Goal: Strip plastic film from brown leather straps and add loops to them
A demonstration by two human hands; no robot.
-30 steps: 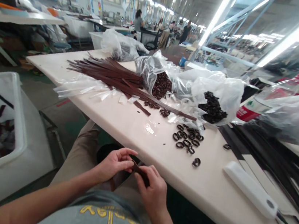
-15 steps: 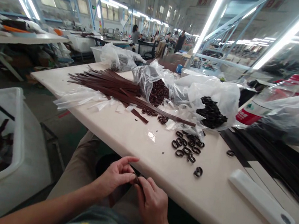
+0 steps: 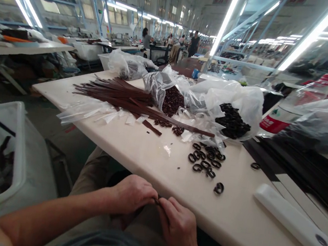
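My left hand (image 3: 133, 193) and my right hand (image 3: 179, 226) meet over my lap, just below the table's near edge. Both are closed on a brown strap (image 3: 158, 201), of which only a short dark piece shows between the fingertips. On the cream table (image 3: 148, 153) ahead lie a bundle of long brown straps (image 3: 119, 93), loose dark oval rings (image 3: 206, 159), a clear bag of brown rings (image 3: 171, 98) and a bag of black rings (image 3: 233, 122).
A white bin (image 3: 10, 167) with dark strap pieces stands on the floor at my left. A white handheld tool (image 3: 290, 222) lies at the table's right, beside black straps (image 3: 305, 170). A bottle with a red label (image 3: 286, 113) stands behind. People work at distant tables.
My hands have dropped lower and closed together, so the strap is now nearly hidden. The left fingers, earlier partly raised, have curled shut. The view has tilted slightly.
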